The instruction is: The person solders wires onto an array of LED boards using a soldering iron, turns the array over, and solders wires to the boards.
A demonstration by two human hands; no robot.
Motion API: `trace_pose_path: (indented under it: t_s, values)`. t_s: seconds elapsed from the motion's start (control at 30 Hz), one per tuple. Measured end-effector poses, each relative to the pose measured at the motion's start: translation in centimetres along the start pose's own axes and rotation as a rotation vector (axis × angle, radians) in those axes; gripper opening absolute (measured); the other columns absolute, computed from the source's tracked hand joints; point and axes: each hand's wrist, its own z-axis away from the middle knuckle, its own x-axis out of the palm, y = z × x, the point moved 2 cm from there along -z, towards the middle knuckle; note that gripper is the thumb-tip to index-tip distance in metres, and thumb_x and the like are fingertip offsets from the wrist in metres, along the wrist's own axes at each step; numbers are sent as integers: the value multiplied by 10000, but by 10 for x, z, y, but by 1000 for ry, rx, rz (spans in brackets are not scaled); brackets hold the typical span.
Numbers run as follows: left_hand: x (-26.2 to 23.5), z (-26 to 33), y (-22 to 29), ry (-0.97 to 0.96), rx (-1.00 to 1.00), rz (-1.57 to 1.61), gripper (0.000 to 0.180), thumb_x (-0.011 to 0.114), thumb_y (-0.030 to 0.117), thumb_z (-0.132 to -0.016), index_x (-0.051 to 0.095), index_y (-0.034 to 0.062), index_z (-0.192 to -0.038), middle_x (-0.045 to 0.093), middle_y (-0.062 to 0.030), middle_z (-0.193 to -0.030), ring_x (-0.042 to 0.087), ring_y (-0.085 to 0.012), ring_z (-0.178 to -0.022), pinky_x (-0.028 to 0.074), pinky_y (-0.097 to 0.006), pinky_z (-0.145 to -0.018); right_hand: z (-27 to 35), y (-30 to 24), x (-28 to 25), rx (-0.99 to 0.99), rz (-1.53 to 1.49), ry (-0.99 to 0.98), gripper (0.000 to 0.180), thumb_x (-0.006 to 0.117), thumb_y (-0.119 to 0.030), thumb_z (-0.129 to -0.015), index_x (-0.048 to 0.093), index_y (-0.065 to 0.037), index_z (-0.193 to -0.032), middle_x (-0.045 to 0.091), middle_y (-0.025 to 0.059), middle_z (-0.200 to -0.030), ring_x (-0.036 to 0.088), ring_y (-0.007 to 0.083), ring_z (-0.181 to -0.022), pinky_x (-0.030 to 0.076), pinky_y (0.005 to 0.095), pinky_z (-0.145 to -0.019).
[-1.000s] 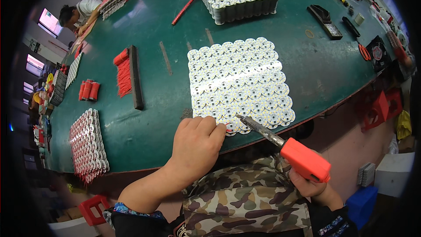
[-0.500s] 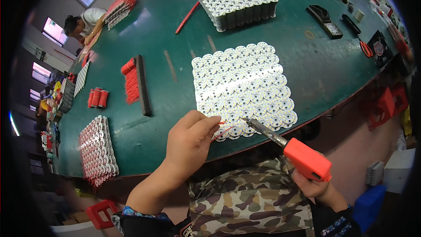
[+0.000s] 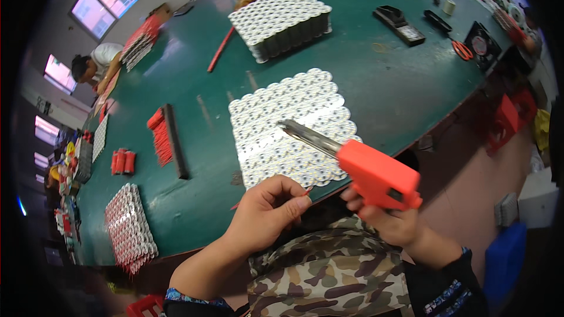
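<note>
My right hand (image 3: pixel 393 223) grips a red soldering gun (image 3: pixel 379 173). Its metal tip hangs over the middle of a white panel of round LED boards (image 3: pixel 258 135), and I cannot tell whether it touches. At the panel's near edge, my left hand (image 3: pixel 267 214) is closed, thumb against forefinger, on thin red wire (image 3: pixel 308 191). A bit of red also pokes out on that hand's left side. Left of the panel lies a bundle of cut red wires (image 3: pixel 163 141) beside a dark bar (image 3: pixel 175 141).
A thick stack of white panels (image 3: pixel 282 17) stands at the back, near a red stick (image 3: pixel 221 50). Wired boards (image 3: pixel 130 226) and red wire rolls (image 3: pixel 123 161) lie left. Red-handled scissors (image 3: pixel 462 50) and a black holder (image 3: pixel 399 25) are right. A person (image 3: pixel 103 61) works far left.
The soldering gun has moved left and up, from the panel's near part to over its middle. My left hand has dropped toward the near edge with the wire. The whole view has shifted.
</note>
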Motion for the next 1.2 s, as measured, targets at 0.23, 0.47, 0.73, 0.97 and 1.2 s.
trace_pose_path:
  t_s: [0.23,0.47,0.73,0.97,1.2]
  values:
    - [25,-3,-10,-151,-9,-23,86,684,93,-997,644,19,-1014,638,24,-900,542,-31,-792,459,-212,-695,-27,0,22,-108,160,16,492,726,-6,-915,534,-8,-1368,686,44,-970,651,99,-897,531,273,-808]
    - [19,-3,-22,-141,185,-93,84,670,92,-1005,633,18,-1022,631,11,-915,530,-42,-790,449,-215,-704,-27,1,28,-7,79,40,185,692,-16,-939,647,-1,-1119,674,24,-956,625,80,-869,508,261,-754]
    - [11,-4,-22,-113,-70,83,179,657,206,-1024,620,31,-1029,693,-46,-935,685,-134,-815,537,-267,-707,-34,8,16,-232,211,71,266,722,-64,-945,651,15,-1190,720,100,-1126,678,139,-1017,552,312,-860]
    - [13,-4,-16,-111,-122,140,148,625,183,-1042,615,36,-1060,679,-37,-950,658,-105,-830,530,-248,-718,-31,1,15,-436,518,-90,471,792,-131,-898,604,32,-1297,670,182,-1276,710,273,-1083,563,354,-910]
    - [8,2,-13,18,-4,-4,123,656,114,-1011,659,13,-1081,676,-26,-924,640,-102,-806,521,-255,-716,-24,12,11,-442,538,-54,437,768,-92,-907,611,25,-1297,670,174,-1273,704,269,-1095,559,370,-917]
